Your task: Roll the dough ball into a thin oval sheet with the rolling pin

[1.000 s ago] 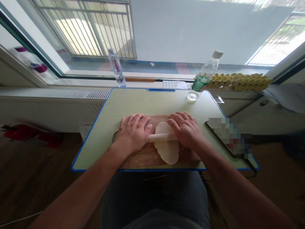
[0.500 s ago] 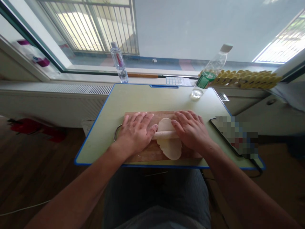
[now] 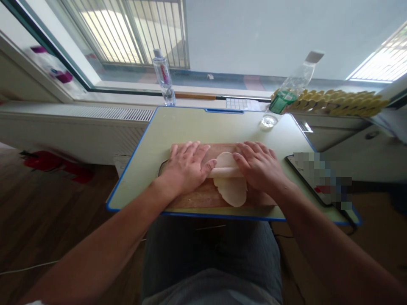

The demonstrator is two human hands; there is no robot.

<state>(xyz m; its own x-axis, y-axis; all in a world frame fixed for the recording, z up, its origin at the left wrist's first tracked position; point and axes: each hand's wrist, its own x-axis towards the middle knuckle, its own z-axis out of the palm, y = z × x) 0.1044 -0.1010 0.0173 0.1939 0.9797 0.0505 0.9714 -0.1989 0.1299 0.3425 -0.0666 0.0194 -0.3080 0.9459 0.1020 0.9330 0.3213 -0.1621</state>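
Observation:
A pale rolling pin (image 3: 226,172) lies crosswise over a thin, long sheet of dough (image 3: 233,192). Beneath both is a wooden cutting board (image 3: 200,199) with a metal handle at its left end. My left hand (image 3: 189,167) rests flat on the pin's left part, fingers stretched forward and thumb toward the dough. On the right part of the pin, my right hand (image 3: 259,165) lies flat too, its thumb by the dough's edge. The pin's ends are hidden under my palms.
The board sits on a small blue-edged table (image 3: 203,127). A clear bottle with a green label (image 3: 282,101) stands at its back right; another bottle (image 3: 164,78) is by the window. A phone (image 3: 308,178) with a cable lies at right. A red fire extinguisher (image 3: 54,165) is on the floor.
The whole view has shifted a little, so the table appears slightly higher and farther right. Both hands and the rolling pin have moved slightly away from me over the dough.

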